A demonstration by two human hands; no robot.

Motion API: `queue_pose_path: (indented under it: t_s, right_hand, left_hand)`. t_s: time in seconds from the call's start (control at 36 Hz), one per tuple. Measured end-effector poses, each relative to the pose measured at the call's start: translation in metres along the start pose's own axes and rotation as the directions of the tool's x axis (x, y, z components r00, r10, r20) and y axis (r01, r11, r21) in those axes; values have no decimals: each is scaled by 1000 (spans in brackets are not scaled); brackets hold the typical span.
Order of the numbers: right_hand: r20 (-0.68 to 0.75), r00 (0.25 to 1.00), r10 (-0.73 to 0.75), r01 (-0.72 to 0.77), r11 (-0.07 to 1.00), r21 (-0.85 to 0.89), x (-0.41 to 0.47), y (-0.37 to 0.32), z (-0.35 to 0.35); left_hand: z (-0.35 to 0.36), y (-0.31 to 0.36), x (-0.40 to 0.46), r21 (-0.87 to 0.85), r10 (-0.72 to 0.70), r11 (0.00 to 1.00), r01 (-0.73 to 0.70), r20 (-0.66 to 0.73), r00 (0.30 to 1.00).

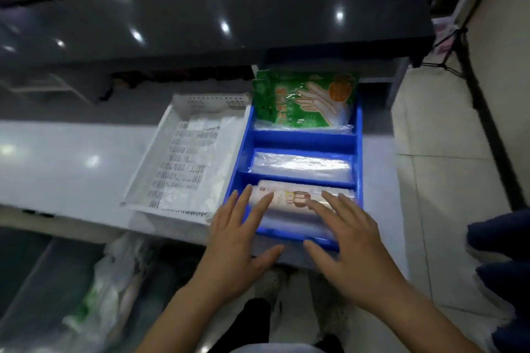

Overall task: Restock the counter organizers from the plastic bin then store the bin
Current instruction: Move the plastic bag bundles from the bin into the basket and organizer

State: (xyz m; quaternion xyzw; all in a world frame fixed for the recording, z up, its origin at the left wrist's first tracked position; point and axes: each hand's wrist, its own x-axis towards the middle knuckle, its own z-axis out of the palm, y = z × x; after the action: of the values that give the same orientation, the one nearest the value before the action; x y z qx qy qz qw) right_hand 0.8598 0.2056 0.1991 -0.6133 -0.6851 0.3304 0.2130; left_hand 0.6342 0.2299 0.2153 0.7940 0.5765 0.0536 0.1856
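A blue organizer (301, 139) with three compartments sits on the pale bench (71, 163), its near edge close to the bench's front edge. Touching its left side lies a white perforated plastic bin (160, 157), shallow and holding some flat clear packets.

In the nearest compartment of the organizer lies a printed roll package (289, 198), lengthwise across the compartment. The left hand (238, 241) is spread flat with its fingers (259, 209) wide; the fingertips rest on or just above the left end of the roll package, and the thumb lies below the organizer's near wall. The right hand (352, 243) is likewise open, fingers splayed, covering the right end of the same package, thumb pointing left along the near wall. Neither hand is closed around anything. Whether the fingers actually press the package cannot be told.

The middle compartment holds a clear wrapped roll (301, 166). The far compartment holds green glove packets (304, 100) standing upright, leaning back under a dark glossy upper counter (229, 14).
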Motion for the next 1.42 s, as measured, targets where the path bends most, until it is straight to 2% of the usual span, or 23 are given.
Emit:
queue_pose_path:
  t_s: [0.17, 0.33, 0.47, 0.64, 0.83, 0.97, 1.08, 1.22, 1.42]
  right_hand:
    - [121, 979, -164, 175, 981, -81, 8, -58, 27]
    - [370, 890, -267, 314, 947, -73, -3, -115, 100]
    - [526, 824, -210, 343, 924, -168, -11, -152, 176]
    - [573, 808, -133, 323, 915, -243, -25, -208, 257]
    - [603, 792, -97, 288, 930, -228, -45, -277, 344]
    - [658, 748, -84, 327, 910, -255, -45, -313, 374]
    - [667, 741, -73, 365, 878, -310, -28, -334, 396]
    - [731, 679, -71, 408, 864, -296, 14, -357, 436]
    - [748, 659, -83, 424, 862, -277, 103, -398, 503]
  left_hand:
    - [3, -41, -76, 123, -236, 964, 235, -5, 972]
    - [6, -101, -152, -42, -490, 871, 489, -31, 871]
    - [15, -158, -214, -126, -618, 779, 615, 15, 786]
    - [14, -234, -286, -209, -662, 719, 662, 81, 745]
    - [17, -317, -365, -267, -694, 668, 694, 113, 711]
    - [17, -352, -403, -332, -733, 605, 724, 123, 669]
    - [17, -378, -419, -370, -751, 565, 737, 140, 646]
    - [13, -412, -434, -392, -805, 465, 793, 185, 564]
    - [3, -468, -447, -337, -873, 297, 893, 282, 397]
